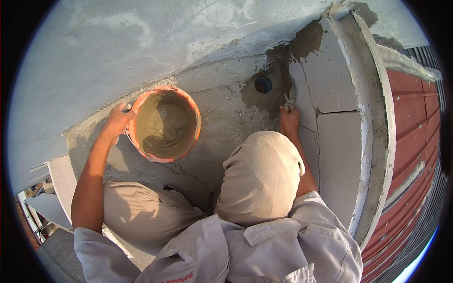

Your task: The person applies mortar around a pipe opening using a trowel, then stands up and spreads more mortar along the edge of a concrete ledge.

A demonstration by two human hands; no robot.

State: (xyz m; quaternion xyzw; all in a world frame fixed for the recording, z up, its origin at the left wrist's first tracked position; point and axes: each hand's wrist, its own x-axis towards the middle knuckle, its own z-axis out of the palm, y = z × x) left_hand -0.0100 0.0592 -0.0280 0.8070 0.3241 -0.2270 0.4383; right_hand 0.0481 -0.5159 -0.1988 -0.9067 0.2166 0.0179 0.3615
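An orange bucket (198,118) holds wet grey-brown mortar (166,125), its surface swirled. My left hand (117,123) is closed on the bucket's left rim. On the other side, my right hand (289,119) is wrapped round a small mortar-smeared trowel (289,97); its blade is hard to make out. The tool is beside a dark patch of wet mortar (255,96) at the foot of the block wall. A round pipe opening (263,84) sits within that patch, left of the trowel.
A grey plastered wall (118,42) runs along the far side. Pale blocks (337,151) with open joints form a low wall on my right, with a raised ledge (377,141) beyond. Red corrugated sheeting (415,122) lies outside it. My bent knees are close to the bucket.
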